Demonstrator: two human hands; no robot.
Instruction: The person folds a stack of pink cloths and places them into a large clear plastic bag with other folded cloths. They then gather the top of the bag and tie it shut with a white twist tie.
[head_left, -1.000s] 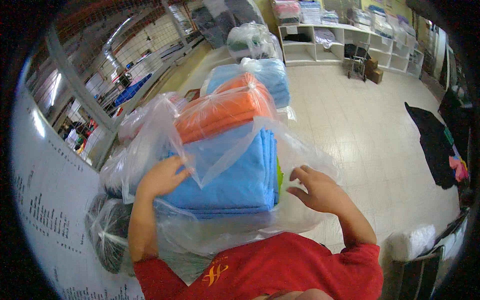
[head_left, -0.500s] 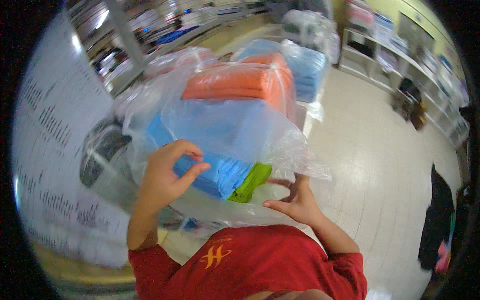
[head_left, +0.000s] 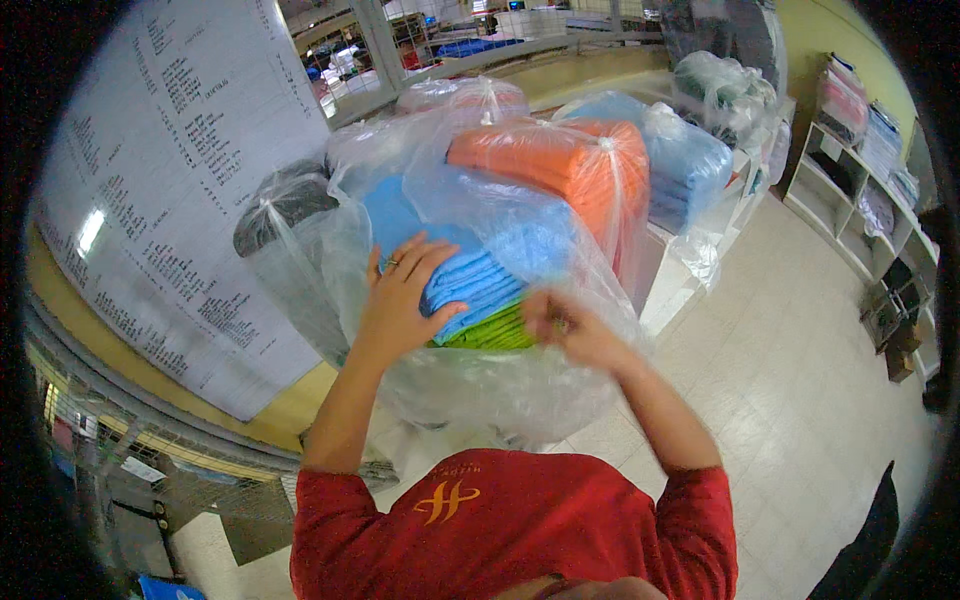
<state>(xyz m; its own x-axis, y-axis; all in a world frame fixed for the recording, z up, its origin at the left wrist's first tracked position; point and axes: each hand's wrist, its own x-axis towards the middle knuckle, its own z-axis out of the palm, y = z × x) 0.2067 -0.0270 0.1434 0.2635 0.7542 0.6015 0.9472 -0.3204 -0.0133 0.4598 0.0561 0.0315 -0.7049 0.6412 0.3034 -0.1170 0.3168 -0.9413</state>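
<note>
A stack of folded blue cloth (head_left: 483, 281) lies in front of me, with folded green cloth (head_left: 492, 330) beneath it. Around the stack is a large see-through plastic bag (head_left: 480, 395), its mouth spread toward me. My left hand (head_left: 405, 305) rests on the left side of the blue cloth, fingers apart and holding nothing. At the right edge of the stack, next to the green cloth, is my right hand (head_left: 575, 332). Motion smears its fingers, so whether they grip cloth or plastic is not visible.
Behind the stack are bagged orange cloth (head_left: 540, 160), bagged light blue cloth (head_left: 688, 165) and a bagged dark bundle (head_left: 285, 208). A handwritten white chart (head_left: 180, 200) hangs at left. White shelves (head_left: 830, 200) stand at far right, beyond the tiled floor (head_left: 760, 370).
My left hand has come down from above onto the blue cloth. My right hand has moved up beside the stack, its fingers less spread. The view has shifted, showing more of the chart.
</note>
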